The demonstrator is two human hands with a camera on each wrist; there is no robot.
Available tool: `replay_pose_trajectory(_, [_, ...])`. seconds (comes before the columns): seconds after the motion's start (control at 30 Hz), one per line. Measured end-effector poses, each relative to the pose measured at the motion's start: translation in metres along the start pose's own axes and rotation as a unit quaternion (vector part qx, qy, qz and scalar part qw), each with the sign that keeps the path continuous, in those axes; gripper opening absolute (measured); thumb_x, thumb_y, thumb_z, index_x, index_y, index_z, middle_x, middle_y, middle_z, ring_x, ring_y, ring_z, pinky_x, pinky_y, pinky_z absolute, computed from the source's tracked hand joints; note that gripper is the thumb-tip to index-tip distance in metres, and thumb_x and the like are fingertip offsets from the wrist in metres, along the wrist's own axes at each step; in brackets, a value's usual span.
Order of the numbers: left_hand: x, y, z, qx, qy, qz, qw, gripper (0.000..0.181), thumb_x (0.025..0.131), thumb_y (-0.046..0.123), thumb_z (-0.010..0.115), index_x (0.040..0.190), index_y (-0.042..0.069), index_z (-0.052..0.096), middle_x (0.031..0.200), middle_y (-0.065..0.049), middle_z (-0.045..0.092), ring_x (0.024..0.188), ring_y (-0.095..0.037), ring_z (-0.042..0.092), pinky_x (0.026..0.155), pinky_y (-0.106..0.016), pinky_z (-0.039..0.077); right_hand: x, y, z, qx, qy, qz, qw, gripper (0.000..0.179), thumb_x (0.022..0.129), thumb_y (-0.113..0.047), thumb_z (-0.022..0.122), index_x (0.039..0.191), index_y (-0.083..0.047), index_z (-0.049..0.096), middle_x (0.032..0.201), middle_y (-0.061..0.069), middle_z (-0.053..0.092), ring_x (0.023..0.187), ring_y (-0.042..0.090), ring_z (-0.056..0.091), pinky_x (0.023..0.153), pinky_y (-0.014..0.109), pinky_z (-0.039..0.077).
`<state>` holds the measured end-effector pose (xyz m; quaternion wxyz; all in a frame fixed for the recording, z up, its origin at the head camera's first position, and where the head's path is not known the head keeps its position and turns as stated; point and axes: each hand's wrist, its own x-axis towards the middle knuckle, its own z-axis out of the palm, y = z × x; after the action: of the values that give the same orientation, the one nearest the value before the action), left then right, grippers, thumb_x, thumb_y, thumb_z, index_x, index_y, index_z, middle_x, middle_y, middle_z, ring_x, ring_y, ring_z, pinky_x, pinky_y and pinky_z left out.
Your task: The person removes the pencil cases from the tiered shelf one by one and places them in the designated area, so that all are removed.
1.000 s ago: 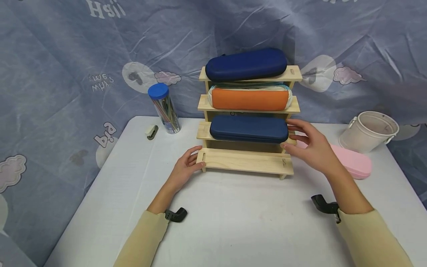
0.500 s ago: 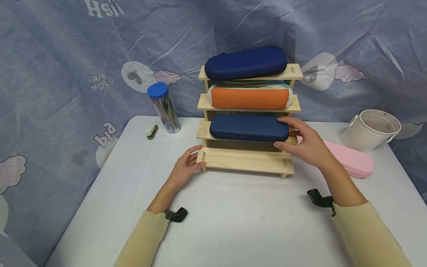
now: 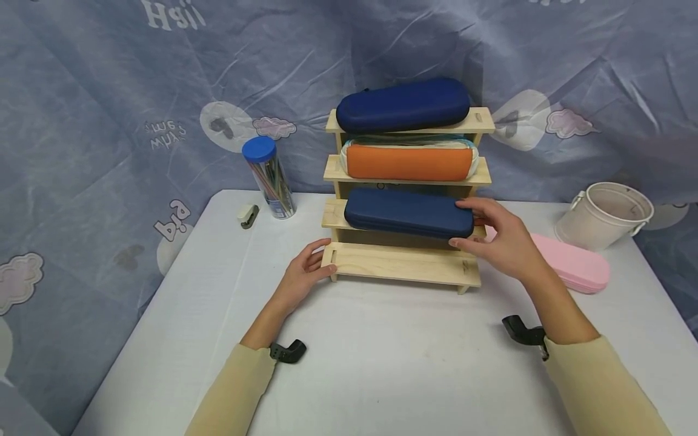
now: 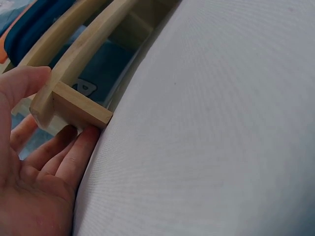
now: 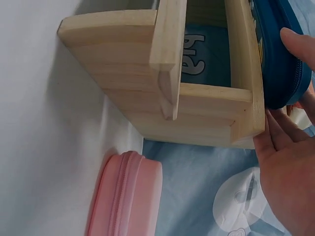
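Note:
A stepped wooden rack [image 3: 403,263] with several tiers stands on the white table. My left hand [image 3: 297,275] holds the left end of its lowest tier; in the left wrist view the thumb lies over the board's end [image 4: 47,98] and the fingertips touch the leg. On the tier above lies a dark blue zippered pencil case [image 3: 409,212], its right end angled toward me. My right hand [image 3: 501,239] grips that end, fingers at the top and back, thumb at the front. The right wrist view shows the thumb by the zipper of the case [image 5: 283,64].
Higher tiers bear an orange and white pouch [image 3: 409,162] and another blue case [image 3: 403,106]. A pink case [image 3: 572,263] lies right of the rack before a white bucket [image 3: 605,215]. To the left stand a blue-lidded jar of sticks [image 3: 269,178] and a small stapler-like item [image 3: 248,216].
My right hand has moved left onto the blue case's end and taken hold of it. The case's right end has swung toward me. My left hand stays on the rack.

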<state>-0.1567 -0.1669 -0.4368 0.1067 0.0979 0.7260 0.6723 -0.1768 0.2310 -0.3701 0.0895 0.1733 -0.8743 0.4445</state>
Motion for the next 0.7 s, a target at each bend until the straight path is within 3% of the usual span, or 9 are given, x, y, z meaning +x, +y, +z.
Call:
replay_pose_trajectory(0.2, [0.000, 0.002, 0.001, -0.001, 0.001, -0.010, 1.0000, 0.063, 0.089, 0.013, 0.070, 0.145, 0.013, 0.041, 0.139, -0.013, 0.049, 0.123, -0.022, 0.052, 0.095, -0.033, 0.046, -0.018, 0.001, -0.008, 0.024, 0.017, -0.028, 0.9992, 0.071, 0.071, -0.005, 0.086, 0.134, -0.017, 0.057, 0.136, 0.001, 0.050, 0.116, 0.009, 0.049, 0.094, 0.013, 0.040])
replay_pose_trajectory(0.47, [0.000, 0.001, 0.000, 0.011, 0.012, -0.017, 0.9997, 0.062, 0.089, 0.013, 0.070, 0.144, 0.015, 0.042, 0.139, -0.013, 0.050, 0.123, -0.021, 0.052, 0.094, -0.033, 0.047, -0.036, 0.001, -0.021, 0.028, 0.023, -0.021, 0.9991, 0.071, 0.071, 0.001, 0.084, 0.135, -0.014, 0.056, 0.138, 0.005, 0.049, 0.116, 0.006, 0.050, 0.092, 0.012, 0.041])
replay_pose_trajectory(0.7, [0.011, -0.028, -0.004, 0.004, 0.018, -0.004, 0.9998, 0.061, 0.087, 0.022, 0.074, 0.142, 0.026, 0.045, 0.139, -0.009, 0.050, 0.122, -0.020, 0.052, 0.095, -0.033, 0.046, -0.048, -0.029, -0.028, 0.033, 0.033, -0.024, 0.9986, 0.068, 0.070, 0.008, 0.082, 0.132, -0.001, 0.056, 0.135, 0.016, 0.050, 0.113, 0.003, 0.051, 0.092, 0.012, 0.041])
